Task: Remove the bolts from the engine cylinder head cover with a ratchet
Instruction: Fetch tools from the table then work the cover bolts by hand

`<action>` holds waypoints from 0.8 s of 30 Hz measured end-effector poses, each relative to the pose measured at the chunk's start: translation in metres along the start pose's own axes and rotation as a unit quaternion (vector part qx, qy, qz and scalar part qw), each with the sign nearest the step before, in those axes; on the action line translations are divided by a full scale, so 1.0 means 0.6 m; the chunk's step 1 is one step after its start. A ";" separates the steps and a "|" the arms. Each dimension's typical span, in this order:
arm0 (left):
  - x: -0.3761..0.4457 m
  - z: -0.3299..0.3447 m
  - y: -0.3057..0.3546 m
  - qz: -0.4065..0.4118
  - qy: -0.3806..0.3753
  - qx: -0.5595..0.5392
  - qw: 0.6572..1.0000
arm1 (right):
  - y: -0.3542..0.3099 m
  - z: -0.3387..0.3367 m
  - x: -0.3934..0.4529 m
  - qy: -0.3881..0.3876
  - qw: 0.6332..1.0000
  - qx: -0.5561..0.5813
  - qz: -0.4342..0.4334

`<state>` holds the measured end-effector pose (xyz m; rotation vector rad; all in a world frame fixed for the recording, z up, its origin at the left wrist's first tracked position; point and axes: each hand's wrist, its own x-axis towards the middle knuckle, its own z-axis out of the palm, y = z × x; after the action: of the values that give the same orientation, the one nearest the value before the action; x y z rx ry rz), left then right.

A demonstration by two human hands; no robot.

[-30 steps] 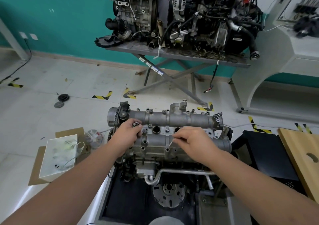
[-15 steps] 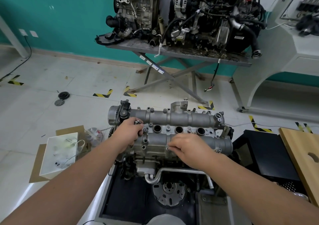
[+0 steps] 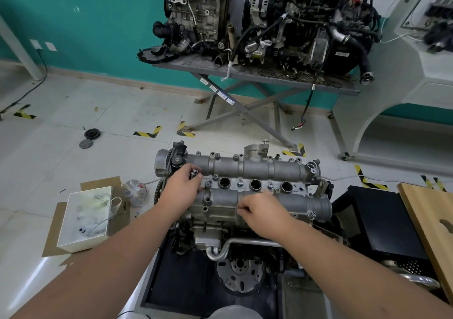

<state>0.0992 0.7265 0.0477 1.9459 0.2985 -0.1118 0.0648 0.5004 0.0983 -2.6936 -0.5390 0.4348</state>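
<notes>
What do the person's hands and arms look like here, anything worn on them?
Both hands are bare: no gloves on the left hand or the right hand. Both forearms are uncovered right down to the bottom edge of the picture, with no sleeve in view. No watch, wristband or ring shows on either. No markings are visible.

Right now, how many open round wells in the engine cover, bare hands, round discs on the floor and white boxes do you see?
Dark round wells in the grey metal cylinder head cover: 3
Bare hands, left hand and right hand: 2
Round dark discs on the floor: 2
White open box: 1
Total: 8
</notes>
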 end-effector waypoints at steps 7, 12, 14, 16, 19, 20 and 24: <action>0.005 0.001 0.000 0.010 0.052 -0.025 0.998 | 0.007 -0.006 0.002 -0.027 0.999 0.000 -0.021; 0.005 0.000 -0.004 0.020 0.056 0.007 0.998 | 0.003 -0.010 0.009 -0.025 1.000 -0.010 -0.010; 0.005 0.000 -0.006 0.019 0.038 0.021 0.999 | 0.000 -0.010 0.007 -0.022 0.999 -0.031 -0.014; 0.006 0.000 -0.008 0.012 0.014 0.017 1.000 | 0.001 -0.010 0.003 -0.024 0.998 -0.048 -0.025; 0.010 0.000 -0.006 0.000 0.006 0.020 1.000 | 0.003 -0.016 0.002 -0.026 0.996 -0.077 -0.031; 0.012 0.000 -0.005 -0.004 0.006 0.022 1.000 | 0.002 -0.016 0.004 -0.024 0.995 -0.095 -0.034; 0.021 0.003 -0.003 -0.015 0.007 0.024 1.000 | -0.009 -0.003 0.010 -0.009 0.983 -0.177 -0.043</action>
<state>0.1108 0.7272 0.0425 1.9902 0.3369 -0.1262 0.0690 0.5073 0.1009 -2.9888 -0.8021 0.3673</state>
